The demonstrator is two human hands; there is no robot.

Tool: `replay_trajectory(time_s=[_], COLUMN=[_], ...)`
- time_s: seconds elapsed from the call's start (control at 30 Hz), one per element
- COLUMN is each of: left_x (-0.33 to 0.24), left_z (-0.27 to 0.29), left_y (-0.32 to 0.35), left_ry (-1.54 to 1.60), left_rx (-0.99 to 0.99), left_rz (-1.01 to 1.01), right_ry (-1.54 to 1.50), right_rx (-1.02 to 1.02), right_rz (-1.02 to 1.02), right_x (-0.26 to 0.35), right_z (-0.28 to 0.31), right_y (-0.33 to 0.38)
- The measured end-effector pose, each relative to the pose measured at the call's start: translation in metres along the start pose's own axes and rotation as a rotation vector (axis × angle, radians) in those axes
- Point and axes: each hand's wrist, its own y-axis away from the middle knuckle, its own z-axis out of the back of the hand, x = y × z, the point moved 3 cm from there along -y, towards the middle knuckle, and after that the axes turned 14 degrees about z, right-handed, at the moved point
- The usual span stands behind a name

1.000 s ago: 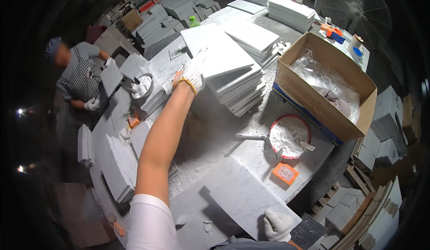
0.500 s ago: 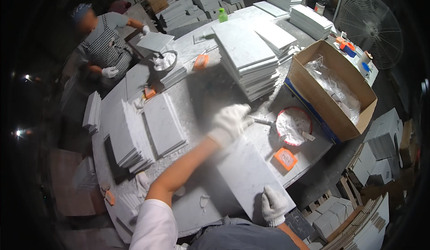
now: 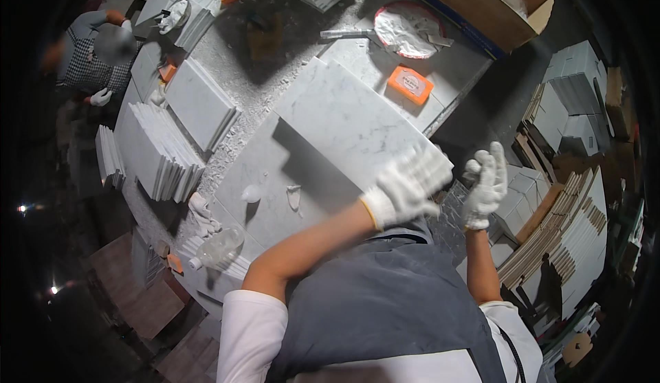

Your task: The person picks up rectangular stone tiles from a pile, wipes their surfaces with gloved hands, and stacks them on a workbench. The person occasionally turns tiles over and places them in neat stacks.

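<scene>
Co-worker (image 3: pixel 89 70): is standing far left of the slab (image 3: pixel 350 118), wearing gloves and a checked apron.
Tile stack (image 3: pixel 161 153): is sitting well left of the slab.
Cloth (image 3: pixel 203 212): is lying left of the slab, crumpled.
Bottle (image 3: pixel 220 247): is lying on its side, left of the slab and nearer the wearer.
Slab: is lying flat over the tabletop (image 3: pixel 275 74), throwing a shadow along its left side.
Left hand (image 3: pixel 405 187): is hovering over or brushing the slab's near end, blurred; contact I cannot tell. Its fingers are reaching out, thumb apart, gripping nothing visible.
Dish (image 3: pixel 377 27): is holding white powder beyond the slab, its handle pointing left.
Orange box (image 3: pixel 410 85): is resting just beside the slab's far side.
Carton (image 3: pixel 474 5): is standing beyond the slab, to the right.
Right hand (image 3: pixel 486 184): is rising bare of any load, right of the slab and apart from it, fingers unclosed and pointing up.
Cardboard (image 3: pixel 560 239): is leaning in layers, well right of the slab.
</scene>
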Motion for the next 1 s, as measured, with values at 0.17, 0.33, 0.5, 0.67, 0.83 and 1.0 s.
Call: replay_trajectory(time_s=[0.17,0.33,0.5,0.67,0.83,1.0], left_x=[0.040,0.163,0.037,0.025,0.177,0.124], left_z=[0.031,0.084,0.004,0.001,0.088,0.063], left_y=[0.046,-0.007,-0.017,0.028,0.039,0.034], left_ry=[-0.069,-0.447,-0.210,-0.109,-0.749,-0.597], left_rx=[0.157,0.026,0.156,0.039,0.146,0.102], left_rz=[-0.017,0.563,0.188,0.035,0.640,0.553], right_ry=[0.034,-0.033,0.019,0.005,-0.023,0.061], right_rx=[-0.061,0.012,-0.013,0.028,0.090,0.096], right_rz=[-0.053,-0.116,-0.188,-0.170,-0.188,-0.204], right_x=[0.001,-0.014,-0.022,-0.025,-0.035,-0.040], right_z=[0.056,0.063,0.055,0.062,0.072,0.066], right_y=[-0.008,0.020,0.024,0.010,0.012,0.020])
